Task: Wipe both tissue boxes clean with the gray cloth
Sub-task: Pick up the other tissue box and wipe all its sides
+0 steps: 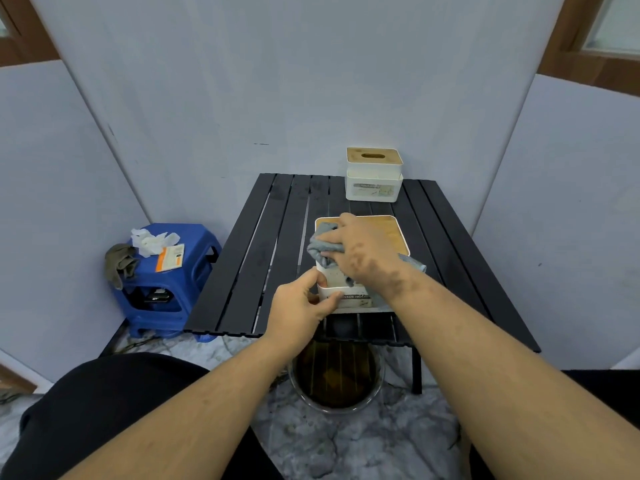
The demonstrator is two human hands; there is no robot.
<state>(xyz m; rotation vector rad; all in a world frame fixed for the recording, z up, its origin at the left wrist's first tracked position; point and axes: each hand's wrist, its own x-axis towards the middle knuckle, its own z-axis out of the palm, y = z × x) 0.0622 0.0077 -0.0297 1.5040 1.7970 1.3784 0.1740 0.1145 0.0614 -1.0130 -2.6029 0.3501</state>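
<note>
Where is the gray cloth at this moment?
In the head view, the crumpled gray cloth lies under the right hand, on the wooden lid of the near white tissue box, at the middle of the black slatted table.

gray cloth [320, 245]; white tissue boxes [374, 183] with tan wood-grain lids; black slatted table [242, 258]; blue stool [169, 282]; gray-veined marble floor [346, 441].

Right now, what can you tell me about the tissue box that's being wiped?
The near tissue box is white with rounded corners and a light wooden-looking lid. It stands upright near the front edge of the black slatted table, with a printed label on its front. The left hand grips its front left corner, while the right hand presses the gray cloth onto its lid.
</note>
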